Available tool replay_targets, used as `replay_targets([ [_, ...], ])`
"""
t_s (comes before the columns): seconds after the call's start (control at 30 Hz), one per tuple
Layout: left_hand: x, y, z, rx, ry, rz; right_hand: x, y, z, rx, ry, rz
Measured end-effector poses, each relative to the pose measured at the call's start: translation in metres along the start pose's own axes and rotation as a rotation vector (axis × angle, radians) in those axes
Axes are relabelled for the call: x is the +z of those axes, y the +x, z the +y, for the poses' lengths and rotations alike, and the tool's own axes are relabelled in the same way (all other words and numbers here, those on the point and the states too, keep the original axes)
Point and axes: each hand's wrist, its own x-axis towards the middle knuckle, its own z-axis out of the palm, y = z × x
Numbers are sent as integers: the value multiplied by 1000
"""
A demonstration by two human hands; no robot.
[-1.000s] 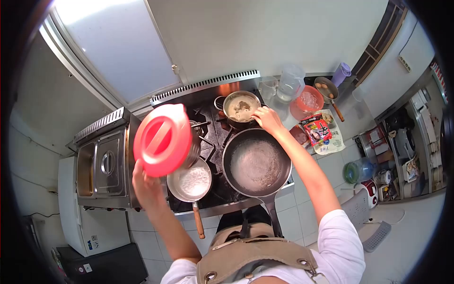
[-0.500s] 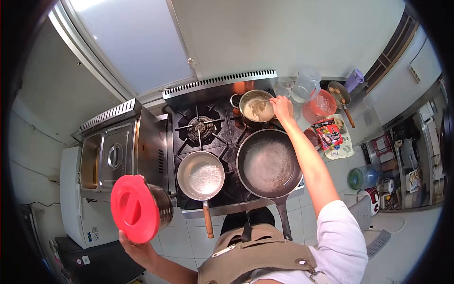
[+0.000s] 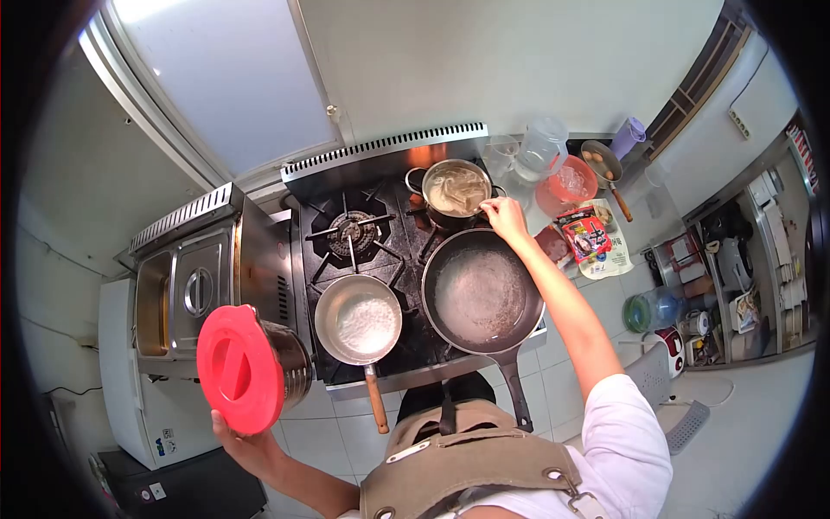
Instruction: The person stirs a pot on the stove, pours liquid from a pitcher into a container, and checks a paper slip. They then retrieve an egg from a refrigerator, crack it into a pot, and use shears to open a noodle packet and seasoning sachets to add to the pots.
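My left hand (image 3: pixel 246 445) grips a red lid (image 3: pixel 239 370) at its lower edge. Behind the lid shows the ribbed side of a metal container (image 3: pixel 296 368); how the fingers bear on it is hidden. At the right rim of a small pot (image 3: pixel 430 173) on the back burner is my right hand (image 3: pixel 504 216), fingers pinched together. What they hold, if anything, I cannot make out. Cloudy beige liquid (image 3: pixel 454 186) fills the pot, with a flat brownish shape in it. Below my right forearm sits a large frying pan (image 3: pixel 480 294) holding whitish liquid.
A saucepan (image 3: pixel 359 320) of bubbling liquid stands front left, its wooden handle outward. The back-left burner (image 3: pixel 348 233) carries no pan. To the right are a clear jug (image 3: pixel 543 147), a pink tub (image 3: pixel 571 183), a small pan with eggs (image 3: pixel 601 164) and a red food packet (image 3: pixel 586 235).
My right hand has moved down and left, from above the pot to its right rim. The contents of the pot have shifted. My left hand keeps its grip; the whole view has moved slightly.
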Motion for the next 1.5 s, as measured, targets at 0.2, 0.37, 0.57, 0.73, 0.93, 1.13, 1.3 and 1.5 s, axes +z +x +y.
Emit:
replay_targets([
  [0.2, 10, -4, -3, 1, 43, 1, 15, 11, -9, -123, -62, -7],
  [0.37, 5, -3, 1, 6, 56, 45, 34, 31, -10, -169, -158, 88],
  [0.57, 0, -3, 4, 38, 51, 12, 25, 49, -10, -126, -408, 197],
  [0.73, 3, -1, 2, 15, 39, 42, 15, 41, 7, -26, -314, 148],
  [0.93, 11, -4, -4, -1, 61, 13, 3, 16, -2, -38, -84, 92],
  [1.13, 17, -6, -9, 3, 55, 1, -11, 9, -10, -123, -128, -3],
  [1.3, 5, -4, -7, 0, 42, -24, -9, 17, -13, -63, -274, 61],
  [1.5, -1, -10, -1, 27, 66, 55, 22, 43, 10, -82, -245, 125],
])
